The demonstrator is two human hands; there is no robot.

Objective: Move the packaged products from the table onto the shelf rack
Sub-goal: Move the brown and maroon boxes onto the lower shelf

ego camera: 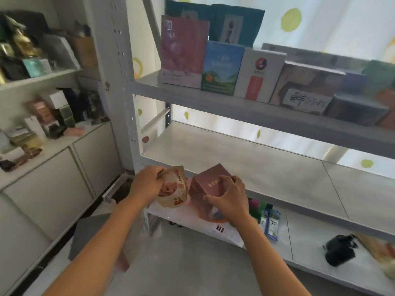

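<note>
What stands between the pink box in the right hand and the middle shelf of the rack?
Nothing visible does. The right hand grips the pink box just before the front edge of the middle shelf, whose board is bare there. The pouch in the left hand is beside it, not ahead.

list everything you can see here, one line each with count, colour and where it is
pouch: 1, tan with pink print, held in front of the rack's middle shelf
pink box: 1, dusty pink, held right of the pouch
shelf rack: 1, pale grey, ahead
boxes on the top shelf: several, pink, blue, white and brown, upright in a row
packets on the bottom shelf: a few, blue, white and green
black object: 1, bottom shelf, right; cannot tell what it is
white cabinet: 1, left, with mixed boxes and bags on top
left hand: 1, grips the pouch
right hand: 1, grips the pink box
</note>
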